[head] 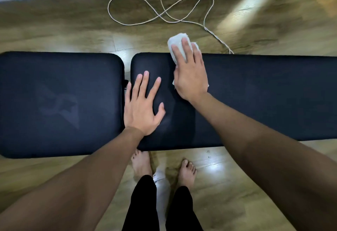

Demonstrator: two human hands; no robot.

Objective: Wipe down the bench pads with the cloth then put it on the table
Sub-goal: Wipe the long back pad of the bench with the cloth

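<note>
Two dark navy bench pads lie side by side across the view: a shorter left pad [60,103] and a long right pad [264,96], with a narrow gap between them. My right hand [190,74] presses a white cloth [176,44] flat against the far edge of the right pad; part of the cloth sticks out past the edge and under my palm. My left hand [143,103] rests flat with fingers spread on the right pad's left end, holding nothing. No table is in view.
A white cable [160,12] loops over the wooden floor [54,30] beyond the bench and runs down behind the right pad. My bare feet [141,163] stand on the floor at the bench's near side.
</note>
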